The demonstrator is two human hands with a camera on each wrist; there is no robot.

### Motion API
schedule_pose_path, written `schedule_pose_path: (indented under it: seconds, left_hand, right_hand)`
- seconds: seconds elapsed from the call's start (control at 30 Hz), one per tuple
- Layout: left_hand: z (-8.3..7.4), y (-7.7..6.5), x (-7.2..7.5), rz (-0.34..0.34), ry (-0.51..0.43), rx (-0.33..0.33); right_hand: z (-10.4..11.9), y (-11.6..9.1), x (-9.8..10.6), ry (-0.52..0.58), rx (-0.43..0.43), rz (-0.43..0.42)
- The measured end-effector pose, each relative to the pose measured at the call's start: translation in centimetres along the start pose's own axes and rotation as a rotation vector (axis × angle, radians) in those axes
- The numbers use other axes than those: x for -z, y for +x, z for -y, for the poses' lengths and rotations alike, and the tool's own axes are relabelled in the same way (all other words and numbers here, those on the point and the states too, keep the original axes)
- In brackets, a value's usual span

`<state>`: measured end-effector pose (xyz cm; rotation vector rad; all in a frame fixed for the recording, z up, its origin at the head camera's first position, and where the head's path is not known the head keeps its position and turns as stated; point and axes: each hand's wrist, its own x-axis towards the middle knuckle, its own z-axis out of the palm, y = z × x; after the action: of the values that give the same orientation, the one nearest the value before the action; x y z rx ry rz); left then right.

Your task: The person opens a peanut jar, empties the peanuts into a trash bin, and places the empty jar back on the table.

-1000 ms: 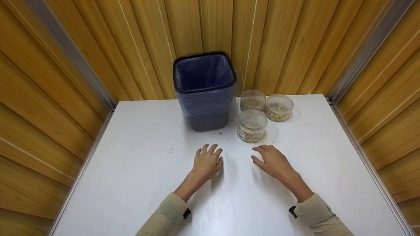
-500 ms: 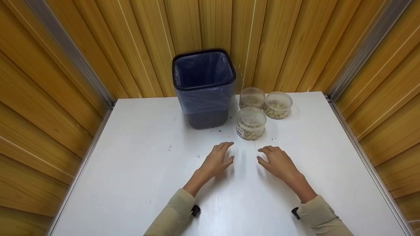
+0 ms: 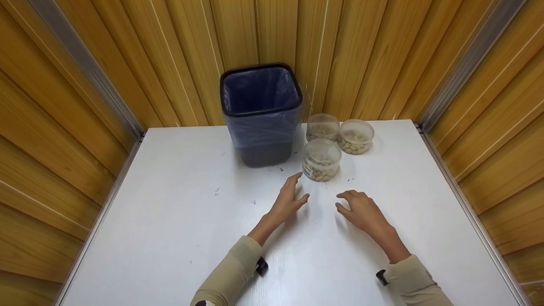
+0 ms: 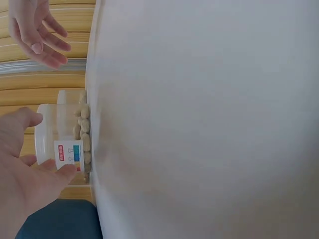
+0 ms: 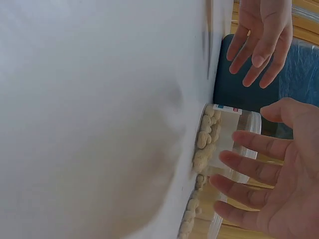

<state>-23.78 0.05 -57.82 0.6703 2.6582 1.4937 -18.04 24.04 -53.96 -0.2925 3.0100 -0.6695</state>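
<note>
Several pale, nut-like pieces lie in the bottom of a clear round plastic jar [image 3: 321, 155], the nearest of three on the table. My left hand [image 3: 282, 206] reaches toward its left side, fingers extended and thumb apart. In the left wrist view a printed label [image 4: 69, 153] shows on the jar, and the fingertips overlap it. To the jar's front right, my right hand [image 3: 363, 212] hovers over the table, fingers loosely bent and holding nothing. Two similar jars, one behind [image 3: 321, 127] and one at the back right [image 3: 356, 138], stand close by with like contents.
A square bin [image 3: 263, 136] with a dark rim and a blue plastic liner stands left of the jars at the table's back edge. Wood-patterned panels [image 3: 170, 63] enclose the white table [image 3: 170, 221] on three sides. Small dark specks lie near the bin.
My left hand has moved right and forward to the front jar, its thumb spreading from the fingers. The right hand has shifted slightly right. The jars and bin stand where they were.
</note>
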Motion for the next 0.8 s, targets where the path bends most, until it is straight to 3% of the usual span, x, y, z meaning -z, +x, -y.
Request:
schedule_pose_path:
  seconds: [0.27,0.43,0.8]
  left_hand:
    - [0.0,2.5,-1.6,-0.072,-0.184,0.124]
    - [0.3,4.4,-2.4,-0.135,-0.205,0.184]
    - [0.5,7.5,-4.0,-0.187,-0.248,0.113]
  right_hand:
    - [-0.3,-0.4,-0.4,0.017,-0.018,0.006]
    - [-0.1,-0.6,-0.7,0.001,0.004,0.02]
    - [-0.3,-0.8,-0.6,0.005,0.001,0.003]
